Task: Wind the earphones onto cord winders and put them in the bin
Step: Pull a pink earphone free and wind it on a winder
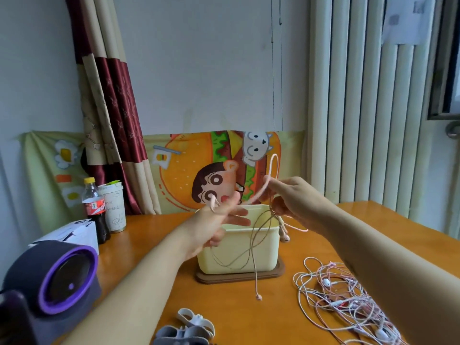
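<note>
One earphone set is being worked and the rest wait, so I judge this as early in the winding step. Both hands are raised above the cream bin (263,250), which stands on a brown base (273,273) in the middle of the wooden table (149,232).

The left hand (224,220) pinches one end of a pink cord winder (213,204), its other fingers spread loosely. The right hand (293,202) pinches the far part of the same winder, which arcs between the two hands and loops up above the right fingers. Motion blur keeps me from telling exactly how the fingers lie.

The earphone cord (254,270) hangs from the hands in slack loops in front of the bin. Its plug (258,297) dangles low near the table, and the earbuds (285,237) hang beside the bin's right wall. No turn is seated on the winder as far as I can see.

Next, I think, one hand has to keep the winder steady while the other gathers the slack and lays even turns, keeping the plug from snagging on the bin rim.

A tangled pile of earphones (348,302) lies to the right, and spare winders (196,319) sit at the near edge.
</note>
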Available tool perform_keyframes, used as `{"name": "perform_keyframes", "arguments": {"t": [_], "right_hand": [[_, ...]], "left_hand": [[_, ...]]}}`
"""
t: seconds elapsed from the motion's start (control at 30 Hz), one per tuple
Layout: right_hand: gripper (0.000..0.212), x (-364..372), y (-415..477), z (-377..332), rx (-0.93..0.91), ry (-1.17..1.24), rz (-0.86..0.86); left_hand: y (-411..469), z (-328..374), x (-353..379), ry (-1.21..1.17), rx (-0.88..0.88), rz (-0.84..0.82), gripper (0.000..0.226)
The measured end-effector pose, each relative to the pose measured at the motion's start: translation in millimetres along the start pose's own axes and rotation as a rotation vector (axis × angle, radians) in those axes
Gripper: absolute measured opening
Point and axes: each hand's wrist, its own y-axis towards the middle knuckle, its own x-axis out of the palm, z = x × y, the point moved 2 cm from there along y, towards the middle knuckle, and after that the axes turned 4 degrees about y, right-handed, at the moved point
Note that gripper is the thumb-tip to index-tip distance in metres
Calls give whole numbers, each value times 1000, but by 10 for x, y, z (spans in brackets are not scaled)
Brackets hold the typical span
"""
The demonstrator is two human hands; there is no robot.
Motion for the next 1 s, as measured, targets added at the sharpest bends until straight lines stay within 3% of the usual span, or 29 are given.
{"name": "perform_keyframes", "arguments": {"t": [0.1,0.23,0.5,0.67,0.73,0.87,1.0], "right_hand": [[44,41,17,-11,-2,147,-34],[43,26,19,35,-36,76,-23],[39,-150,-35,221,129,472,182],[37,-193,-79,344,247,904,489],[36,-267,-87,382,265,970,605],[39,-362,-123,426,148,902,738],[37,-327,-149,426,-94,409,814]], "left_hand": [[23,-38,147,235,68,-90,43],[68,-144,214,383,56,-83,18],[-11,-251,32,304,66,64,33],[8,-394,-119,68,18,179,32],[-3,-457,-201,1,-11,244,29],[-37,-595,-343,-2,-77,356,33],[-39,-651,-336,179,-146,472,35]]}}
